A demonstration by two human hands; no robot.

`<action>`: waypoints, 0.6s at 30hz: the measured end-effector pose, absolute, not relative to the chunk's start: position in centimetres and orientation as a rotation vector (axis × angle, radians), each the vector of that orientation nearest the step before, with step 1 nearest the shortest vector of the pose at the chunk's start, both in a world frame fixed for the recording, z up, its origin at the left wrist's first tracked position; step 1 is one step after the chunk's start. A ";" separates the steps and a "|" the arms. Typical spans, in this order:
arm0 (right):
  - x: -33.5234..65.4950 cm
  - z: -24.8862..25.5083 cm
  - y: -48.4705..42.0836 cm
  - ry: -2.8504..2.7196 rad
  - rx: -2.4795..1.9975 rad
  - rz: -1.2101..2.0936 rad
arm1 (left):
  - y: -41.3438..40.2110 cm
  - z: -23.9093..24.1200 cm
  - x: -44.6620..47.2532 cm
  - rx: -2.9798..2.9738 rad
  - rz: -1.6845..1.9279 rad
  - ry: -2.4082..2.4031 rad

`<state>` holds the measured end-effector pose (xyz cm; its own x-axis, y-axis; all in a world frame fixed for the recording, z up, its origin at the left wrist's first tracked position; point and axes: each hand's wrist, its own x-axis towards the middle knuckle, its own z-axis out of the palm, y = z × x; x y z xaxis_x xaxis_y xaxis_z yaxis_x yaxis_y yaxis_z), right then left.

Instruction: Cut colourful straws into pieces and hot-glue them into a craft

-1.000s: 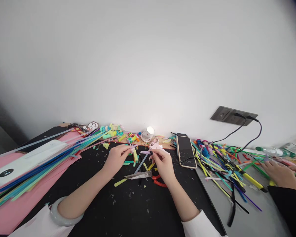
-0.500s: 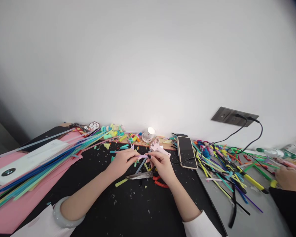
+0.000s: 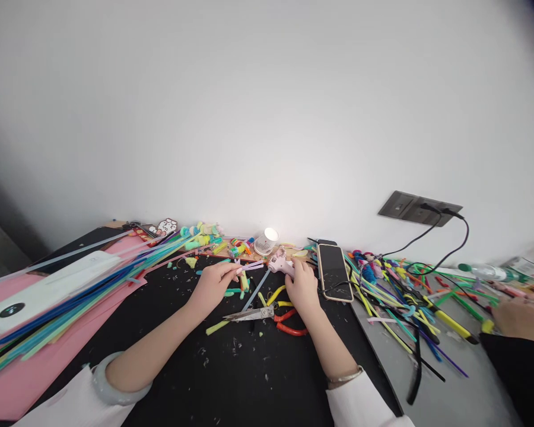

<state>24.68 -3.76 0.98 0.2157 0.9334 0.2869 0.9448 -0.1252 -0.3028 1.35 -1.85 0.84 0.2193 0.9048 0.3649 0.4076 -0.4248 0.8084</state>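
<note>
Strips (image 3: 254, 265) pinched in left hand (image 3: 209, 289) near counter (image 3: 182, 379) back edge; right hand (image 3: 303, 289) on glue gun (image 3: 278, 263), closure unclear; hold strips steady.

The scene is viewed by one head-worn camera, aimed forward and down. The upper half is filled by the wall (image 3: 267, 124); below, the black table (image 3: 231, 385) is seen close up from its near side, the left hand (image 3: 213, 287) and right hand (image 3: 303, 286) being framed centrally.

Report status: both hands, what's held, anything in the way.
Left hand pinching lilac strips. Right hand at pink glue gun, firmness of grip unclear. Possible snag: scissors lying close to right hand.
</note>
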 end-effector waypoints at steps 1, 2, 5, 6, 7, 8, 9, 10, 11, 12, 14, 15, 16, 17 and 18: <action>24.6 1.0 -3.7 -1.755 -2.136 -0.053 | -1.8 0.8 1.3 1.932 1.154 1.213; 24.4 1.1 -3.6 -1.764 -2.176 -0.075 | -1.9 0.8 1.3 1.926 1.153 1.223; 24.1 1.2 -3.4 -1.759 -2.252 -0.116 | -2.0 0.9 1.3 1.902 1.144 1.267; 24.1 1.2 -3.4 -1.757 -2.273 -0.102 | -2.1 1.0 1.3 1.889 1.147 1.281; 24.1 1.2 -3.3 -1.756 -2.291 -0.073 | -2.1 1.1 1.4 1.876 1.148 1.294; 24.1 1.2 -3.2 -1.755 -2.303 -0.037 | -2.1 1.2 1.4 1.865 1.150 1.307; 24.2 1.3 -3.1 -1.756 -2.308 0.002 | -2.1 1.3 1.4 1.853 1.152 1.323; 24.2 1.3 -3.1 -1.756 -2.305 0.031 | -2.1 1.3 1.4 1.842 1.150 1.337; 24.3 1.3 -3.1 -1.754 -2.296 0.046 | -2.1 1.4 1.4 1.830 1.147 1.350; 24.4 1.4 -3.1 -1.747 -2.285 0.047 | -2.0 1.3 1.4 1.814 1.144 1.358; 24.5 1.6 -3.3 -1.723 -2.266 0.017 | -2.0 1.2 1.4 1.782 1.147 1.367; 24.6 1.7 -3.4 -1.709 -2.260 -0.001 | -1.9 1.2 1.3 1.769 1.151 1.370; 24.7 1.8 -3.5 -1.692 -2.254 -0.020 | -1.9 1.1 1.3 1.760 1.155 1.374; 24.8 1.9 -3.6 -1.678 -2.248 -0.037 | -1.9 1.1 1.2 1.752 1.160 1.380; 24.8 1.9 -3.8 -1.666 -2.239 -0.055 | -1.8 1.1 1.2 1.746 1.161 1.383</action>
<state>24.81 -3.75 1.95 0.3086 0.9215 0.2357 0.9350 -0.2484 -0.2530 1.18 -1.85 1.06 0.0653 0.9642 0.2569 0.4202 -0.2601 0.8693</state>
